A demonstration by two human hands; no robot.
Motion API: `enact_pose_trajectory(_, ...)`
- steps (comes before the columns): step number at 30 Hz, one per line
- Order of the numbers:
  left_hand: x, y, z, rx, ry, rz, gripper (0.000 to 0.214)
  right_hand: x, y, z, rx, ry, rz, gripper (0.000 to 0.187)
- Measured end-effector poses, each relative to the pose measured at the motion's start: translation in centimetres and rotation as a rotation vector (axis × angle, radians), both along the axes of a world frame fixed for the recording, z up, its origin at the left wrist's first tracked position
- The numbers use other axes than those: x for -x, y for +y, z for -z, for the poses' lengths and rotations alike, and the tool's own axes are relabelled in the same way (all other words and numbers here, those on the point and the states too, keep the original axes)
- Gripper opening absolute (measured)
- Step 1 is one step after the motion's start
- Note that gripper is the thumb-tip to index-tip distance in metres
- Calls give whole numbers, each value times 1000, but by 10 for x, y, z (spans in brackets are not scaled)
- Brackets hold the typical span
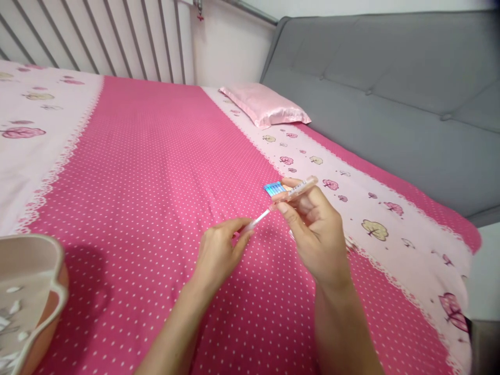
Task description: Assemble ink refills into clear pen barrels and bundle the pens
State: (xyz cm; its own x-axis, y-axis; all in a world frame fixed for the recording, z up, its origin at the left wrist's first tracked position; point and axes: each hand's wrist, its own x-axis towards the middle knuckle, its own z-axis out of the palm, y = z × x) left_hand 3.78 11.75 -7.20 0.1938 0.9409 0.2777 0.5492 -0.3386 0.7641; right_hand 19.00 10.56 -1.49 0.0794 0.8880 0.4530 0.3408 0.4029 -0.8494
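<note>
My right hand (318,229) is closed around a slim pale pink, pen-like tube (301,187) with small dark print on it. A thin white stick (261,216) slants from the tube's lower end down to my left hand (222,250), whose thumb and fingers pinch its other end. I cannot tell whether the stick is inside the tube or only touching it. Just behind my right fingers, a row of slim blue pieces (274,188) lies on the bed, partly hidden. More thin pale items show partly beside my right wrist.
A pink dotted bedspread (164,156) with printed trees covers the bed. At the lower left stands a beige bin (29,247) holding small white pieces. A pink pillow (265,104) lies near the grey headboard (375,67). A white radiator (117,41) lines the far wall.
</note>
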Motion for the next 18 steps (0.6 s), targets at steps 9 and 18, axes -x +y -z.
enact_pose_trajectory(9, 1, -2, -2, -9, -18, 9, 19, 2, 0, 0, 20, -10, -29, 27)
enact_pose_trajectory(18, 1, -1, -3, -51, -19, 20, 18, 3, 0, 2, 38, -29, -64, 29)
